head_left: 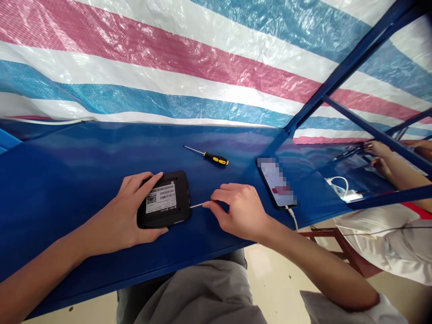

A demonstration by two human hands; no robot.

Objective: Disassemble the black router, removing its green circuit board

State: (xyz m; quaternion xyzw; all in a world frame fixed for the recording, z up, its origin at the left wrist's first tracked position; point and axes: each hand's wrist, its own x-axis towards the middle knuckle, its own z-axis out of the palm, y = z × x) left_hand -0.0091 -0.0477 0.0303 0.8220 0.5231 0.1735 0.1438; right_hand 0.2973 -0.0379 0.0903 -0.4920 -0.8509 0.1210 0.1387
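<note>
A small black box-shaped device [168, 200] with a white barcode label lies on the blue table [67, 180]. My left hand [130, 213] clasps its left side, thumb along the near edge and fingers over the far edge. My right hand [236, 209] is closed in a pinch on a thin white pin-like tool [196, 205], whose tip touches the device's right edge.
A yellow-and-black screwdriver [211, 156] lies farther back on the table. A smartphone [277, 183] with a white cable lies to the right. Beyond a blue metal frame [340, 72], another person's hands [381, 157] work at the neighbouring table. A striped tarp hangs behind.
</note>
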